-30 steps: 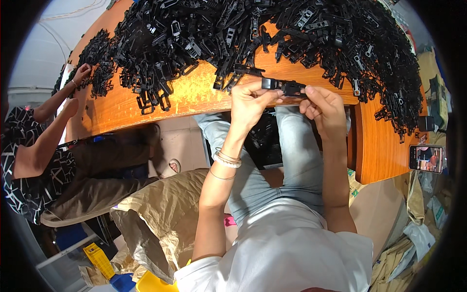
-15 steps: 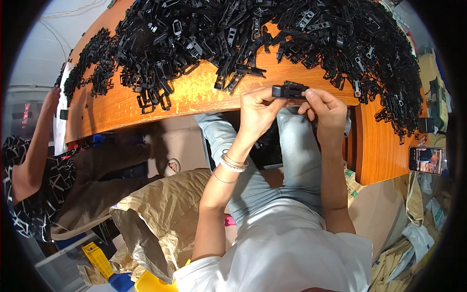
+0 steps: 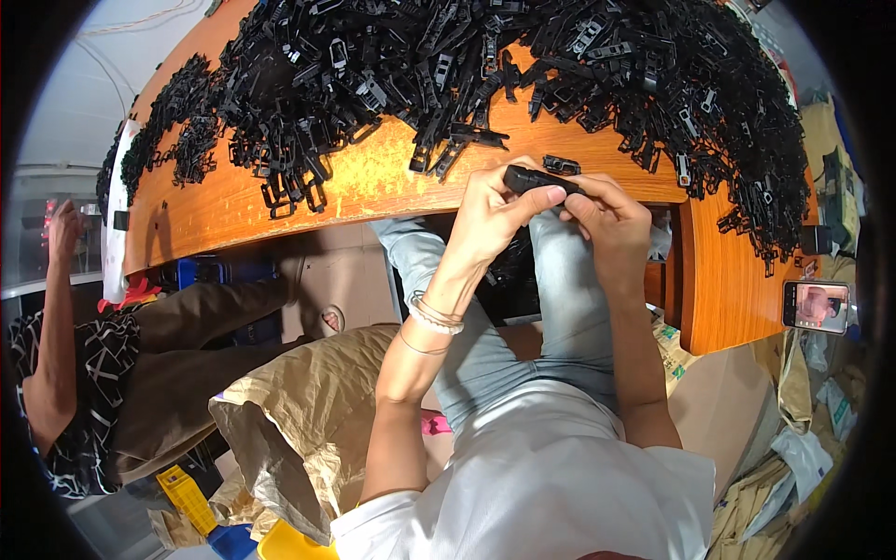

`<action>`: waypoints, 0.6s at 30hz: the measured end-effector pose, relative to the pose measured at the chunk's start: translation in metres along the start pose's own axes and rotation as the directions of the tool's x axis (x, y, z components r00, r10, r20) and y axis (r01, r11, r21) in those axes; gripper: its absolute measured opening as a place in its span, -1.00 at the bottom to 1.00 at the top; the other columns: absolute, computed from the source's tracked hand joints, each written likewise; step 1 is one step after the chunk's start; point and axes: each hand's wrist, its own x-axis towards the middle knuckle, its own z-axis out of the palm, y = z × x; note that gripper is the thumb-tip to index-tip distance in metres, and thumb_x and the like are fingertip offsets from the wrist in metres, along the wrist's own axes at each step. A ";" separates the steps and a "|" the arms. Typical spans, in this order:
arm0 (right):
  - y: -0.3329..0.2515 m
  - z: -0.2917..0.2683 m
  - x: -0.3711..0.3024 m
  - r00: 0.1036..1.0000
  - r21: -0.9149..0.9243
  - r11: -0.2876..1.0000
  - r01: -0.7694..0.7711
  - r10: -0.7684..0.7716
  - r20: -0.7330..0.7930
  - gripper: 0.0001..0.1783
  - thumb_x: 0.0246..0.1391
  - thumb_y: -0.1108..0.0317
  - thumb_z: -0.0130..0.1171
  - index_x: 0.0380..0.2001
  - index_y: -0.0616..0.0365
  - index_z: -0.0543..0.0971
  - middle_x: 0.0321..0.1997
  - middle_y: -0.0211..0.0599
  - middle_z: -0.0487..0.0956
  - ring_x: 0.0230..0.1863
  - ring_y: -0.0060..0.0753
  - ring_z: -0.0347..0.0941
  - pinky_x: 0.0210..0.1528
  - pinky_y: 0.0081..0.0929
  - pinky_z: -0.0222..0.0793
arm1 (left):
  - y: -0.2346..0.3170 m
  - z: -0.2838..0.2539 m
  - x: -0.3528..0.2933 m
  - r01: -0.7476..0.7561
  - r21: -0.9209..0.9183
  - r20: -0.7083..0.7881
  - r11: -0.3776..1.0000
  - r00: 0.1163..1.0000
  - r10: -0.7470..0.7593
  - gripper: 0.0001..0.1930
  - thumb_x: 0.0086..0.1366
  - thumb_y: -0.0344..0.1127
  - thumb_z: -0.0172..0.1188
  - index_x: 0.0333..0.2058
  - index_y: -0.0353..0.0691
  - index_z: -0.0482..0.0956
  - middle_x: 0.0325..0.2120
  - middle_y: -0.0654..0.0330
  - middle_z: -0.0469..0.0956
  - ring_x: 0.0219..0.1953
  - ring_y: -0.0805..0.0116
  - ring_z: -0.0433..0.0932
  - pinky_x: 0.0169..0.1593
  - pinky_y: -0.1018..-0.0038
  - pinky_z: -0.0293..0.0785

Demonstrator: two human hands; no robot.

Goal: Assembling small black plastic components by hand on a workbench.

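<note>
Just over the near table edge, both hands meet on a long black plastic part (image 3: 530, 178). My left hand (image 3: 492, 213) grips its left end, thumb pressed along the near side. The fingers of my right hand (image 3: 609, 217) are closed on the right end. A small black rectangular frame piece (image 3: 561, 165) lies on the table right behind the held part. A large heap of similar black plastic parts (image 3: 392, 75) spreads across the back, with a few loose ones at its front.
The orange wooden table (image 3: 392, 177) curves around me. A phone (image 3: 817, 307) stands at the right edge. Crumpled brown paper (image 3: 308, 383) lies at my left, near a yellow crate (image 3: 187, 499). Another person (image 3: 70, 392) sits at far left with one arm raised.
The held part has tilted, its right end lower, and my left thumb now lies along it. The frame piece shows separately on the table behind it. The other person's hand has moved left and down.
</note>
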 end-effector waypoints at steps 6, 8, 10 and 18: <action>0.005 -0.016 0.002 0.982 0.034 0.996 -0.082 0.086 -0.166 -0.74 0.02 0.47 0.01 -0.19 0.37 0.43 -0.51 -0.28 0.52 -0.62 -0.75 0.27 -0.59 -0.86 0.13 | 0.000 -0.021 0.058 -0.340 0.812 0.060 0.475 0.857 0.511 -0.84 0.07 -0.37 0.11 -0.59 -0.34 0.52 -0.65 0.13 0.40 -0.59 0.30 0.41 -0.49 0.45 0.30; 0.005 -0.022 0.001 0.979 0.016 0.997 -0.074 0.076 -0.190 -0.76 0.04 0.45 -0.01 -0.22 0.36 0.44 -0.50 -0.28 0.53 -0.64 -0.77 0.25 -0.61 -0.88 0.10 | 0.000 -0.029 0.078 -0.293 0.953 0.294 -0.083 0.816 0.498 -0.92 -0.09 -0.45 0.09 -0.56 -0.27 0.53 -0.58 0.14 0.36 -0.38 0.20 0.37 -0.39 0.37 0.35; 0.004 -0.024 -0.002 0.983 -0.012 0.995 -0.096 0.093 -0.159 -0.75 0.05 0.44 -0.01 -0.21 0.36 0.43 -0.50 -0.30 0.53 -0.65 -0.79 0.24 -0.64 -0.90 0.06 | -0.004 -0.042 0.095 -0.327 0.854 0.483 -0.405 0.789 0.380 -0.91 -0.10 -0.42 0.06 -0.59 -0.27 0.51 -0.56 0.13 0.37 -0.37 0.20 0.36 -0.35 0.38 0.35; 0.006 -0.031 -0.002 0.976 -0.011 0.991 -0.132 0.128 -0.177 -0.72 0.03 0.42 0.00 -0.20 0.37 0.42 -0.49 -0.30 0.53 -0.63 -0.79 0.26 -0.64 -0.90 0.06 | 0.012 -0.033 0.090 -0.419 0.858 0.512 -0.297 0.746 0.427 -0.84 -0.05 -0.47 0.11 -0.41 -0.32 0.46 -0.55 0.14 0.44 -0.45 0.31 0.47 -0.42 0.45 0.40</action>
